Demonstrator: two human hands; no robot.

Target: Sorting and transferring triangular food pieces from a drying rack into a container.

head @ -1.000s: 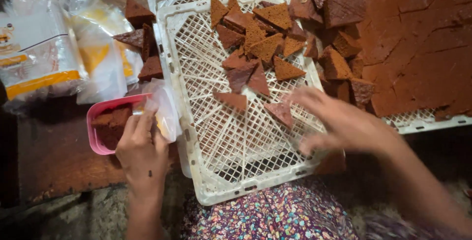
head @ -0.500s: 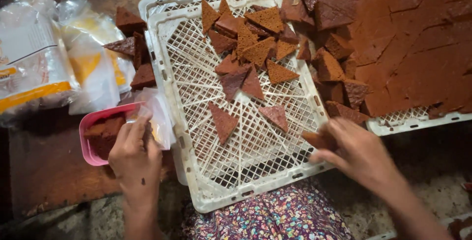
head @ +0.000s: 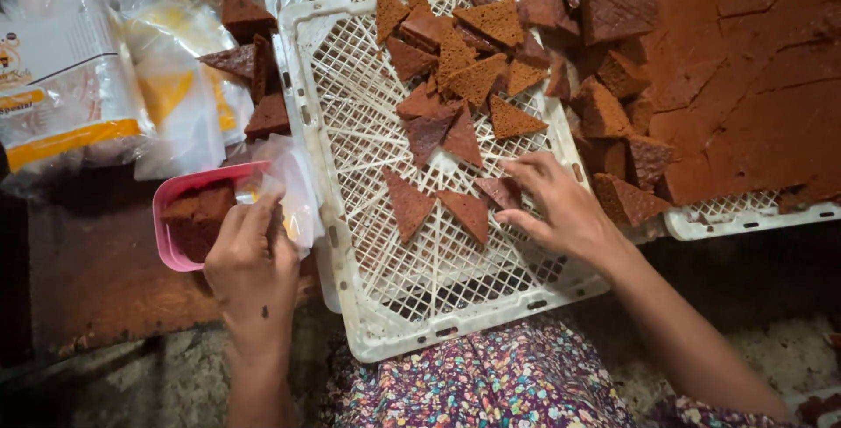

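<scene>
My left hand rests on a clear plastic bag at the edge of a pink container that holds brown cake pieces. My right hand lies on the white lattice crate, fingers spread and touching a dark triangular cake piece. Two more triangles lie just left of it. Further up the crate is a heap of several brown triangles.
A large slab of brown cake with cut pieces along its left side fills a second white crate at right. Plastic bags and wrappers lie at upper left with a few cake pieces. A floral-patterned lap is below.
My right hand moved up and left from the crate's lower right edge onto the lattice, and now touches a triangle. My left hand stayed at the pink container.
</scene>
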